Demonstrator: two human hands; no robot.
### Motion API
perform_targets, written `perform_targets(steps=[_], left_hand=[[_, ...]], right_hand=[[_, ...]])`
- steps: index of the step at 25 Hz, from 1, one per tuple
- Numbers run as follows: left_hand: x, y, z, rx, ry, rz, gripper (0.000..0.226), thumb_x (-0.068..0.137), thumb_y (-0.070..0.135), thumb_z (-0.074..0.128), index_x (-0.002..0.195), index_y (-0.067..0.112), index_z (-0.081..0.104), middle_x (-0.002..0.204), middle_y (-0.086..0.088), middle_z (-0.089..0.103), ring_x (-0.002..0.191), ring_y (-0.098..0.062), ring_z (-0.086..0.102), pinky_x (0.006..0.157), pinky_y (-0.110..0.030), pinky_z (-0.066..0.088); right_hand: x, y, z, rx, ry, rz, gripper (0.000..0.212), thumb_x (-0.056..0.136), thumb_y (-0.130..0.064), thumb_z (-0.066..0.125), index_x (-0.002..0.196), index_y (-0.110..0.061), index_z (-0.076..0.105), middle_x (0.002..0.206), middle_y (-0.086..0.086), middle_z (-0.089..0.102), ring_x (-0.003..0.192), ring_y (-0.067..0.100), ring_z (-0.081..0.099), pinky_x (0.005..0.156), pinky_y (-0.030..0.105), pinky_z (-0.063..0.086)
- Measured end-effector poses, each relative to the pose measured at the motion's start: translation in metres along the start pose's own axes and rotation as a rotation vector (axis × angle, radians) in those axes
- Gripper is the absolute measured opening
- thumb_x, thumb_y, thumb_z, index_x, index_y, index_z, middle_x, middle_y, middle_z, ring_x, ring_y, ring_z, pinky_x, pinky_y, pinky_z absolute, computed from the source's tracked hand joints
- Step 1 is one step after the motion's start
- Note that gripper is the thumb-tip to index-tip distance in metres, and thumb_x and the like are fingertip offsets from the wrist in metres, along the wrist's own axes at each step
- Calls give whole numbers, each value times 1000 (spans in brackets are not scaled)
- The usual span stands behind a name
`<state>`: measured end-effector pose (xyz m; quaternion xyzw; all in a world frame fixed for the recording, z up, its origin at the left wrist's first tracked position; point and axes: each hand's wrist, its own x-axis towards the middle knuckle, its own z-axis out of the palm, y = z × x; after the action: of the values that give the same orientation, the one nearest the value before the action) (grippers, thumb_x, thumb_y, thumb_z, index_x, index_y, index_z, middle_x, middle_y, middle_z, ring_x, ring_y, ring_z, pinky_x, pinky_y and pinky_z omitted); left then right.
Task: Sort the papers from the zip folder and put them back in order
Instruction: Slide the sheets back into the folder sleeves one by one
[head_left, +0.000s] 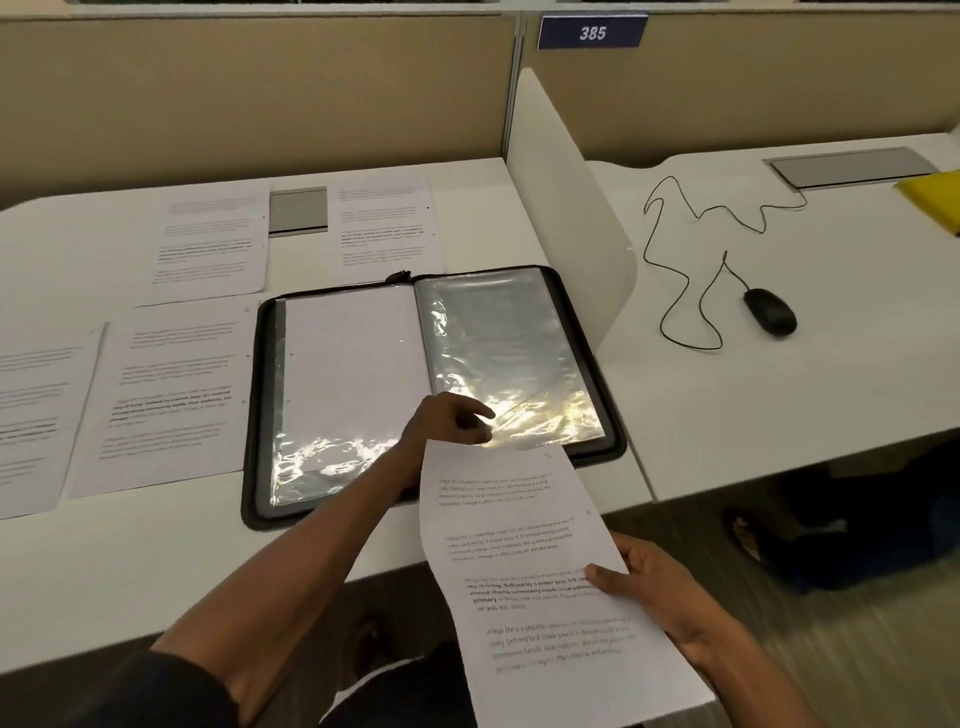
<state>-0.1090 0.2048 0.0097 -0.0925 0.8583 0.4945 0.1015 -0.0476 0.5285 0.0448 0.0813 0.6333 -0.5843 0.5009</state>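
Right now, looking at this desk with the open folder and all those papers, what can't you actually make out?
- Sheet held by the right hand: print blurred, and its lower end is cut off by the frame edge.
- Left hand: the sheet's top edge hides part of it, so its grip is unclear.
- Folder: glare washes out its plastic sleeves.
- Leftmost paper: cut by the frame edge.
- Yellow thing: mostly out of frame.

Glossy, crinkled clear plastic sleeves (498, 353) fill the matt black zip folder (615, 441). Printed paper sheets (176, 395) look matt, like the smooth white desk (156, 561) and black plastic mouse (770, 310).
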Motion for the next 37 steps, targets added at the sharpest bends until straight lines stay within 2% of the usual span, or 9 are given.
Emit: perform_targets(steps=[5, 8, 12, 15, 19, 28, 30, 33, 37], left_hand=[[16, -5, -5, 212, -117, 35, 17, 82, 20, 80, 98, 24, 78, 71, 15, 72, 67, 17, 61, 69, -5, 42], [15, 2, 0, 238, -101, 79, 13, 79, 20, 81, 92, 22, 78, 74, 9, 76, 66, 13, 63, 72, -13, 46], [6, 9, 17, 431, 37, 164, 12, 81, 26, 72, 91, 27, 78, 80, 9, 75, 77, -5, 65, 75, -24, 51], [0, 9, 33, 749, 145, 355, 10, 84, 23, 66, 79, 21, 75, 74, 0, 72, 75, -25, 64, 75, -34, 45], [-13, 7, 51, 923, 221, 465, 18, 82, 12, 63, 65, 15, 59, 60, -2, 57, 60, -26, 52, 63, -33, 27], [-12, -8, 65, 906, 320, 486, 18, 89, 17, 62, 71, 15, 63, 66, -1, 60, 65, -24, 52, 71, -37, 36], [-13, -12, 66, 898, 323, 502, 18, 92, 22, 57, 79, 15, 66, 74, -1, 64, 74, -24, 55, 77, -38, 37], [-25, -19, 67, 798, 372, 493, 17, 92, 28, 59, 94, 16, 71, 93, 0, 69, 88, -23, 57, 84, -38, 39], [-71, -27, 69, 503, 503, 258, 20, 90, 33, 68, 101, 18, 74, 94, 4, 68, 89, -18, 57, 78, -34, 42]], right_hand=[[-4, 5, -9, -163, 6, -57, 58, 81, -37, 81, 131, -17, 59, 119, 10, 73, 105, 36, 72, 94, 55, 55], [-1, -4, -9, -242, -34, -77, 65, 75, -45, 82, 130, -18, 59, 118, 8, 73, 104, 33, 72, 91, 51, 57], [11, -18, -17, -292, -7, -65, 36, 92, -22, 70, 126, -13, 63, 114, 7, 75, 101, 29, 73, 87, 40, 60], [18, -21, -29, -271, 11, -45, 30, 95, -16, 65, 124, -9, 64, 111, 8, 76, 98, 27, 74, 81, 31, 59], [23, -6, -45, -217, -24, 1, 33, 97, -14, 62, 129, -4, 60, 116, 14, 74, 105, 34, 72, 84, 37, 59], [31, 4, -51, -136, 9, -46, 48, 91, -25, 72, 132, -6, 58, 120, 19, 71, 108, 39, 69, 93, 48, 57], [30, 4, -59, -90, 51, -55, 53, 88, -28, 76, 132, -6, 58, 118, 19, 71, 107, 40, 70, 89, 47, 58], [29, 7, -69, -5, 47, -47, 65, 78, -31, 81, 134, -10, 57, 125, 24, 67, 114, 47, 64, 100, 62, 49], [31, 14, -77, 75, 74, -53, 55, 87, -23, 77, 137, -12, 56, 128, 25, 65, 117, 49, 62, 104, 68, 43]])
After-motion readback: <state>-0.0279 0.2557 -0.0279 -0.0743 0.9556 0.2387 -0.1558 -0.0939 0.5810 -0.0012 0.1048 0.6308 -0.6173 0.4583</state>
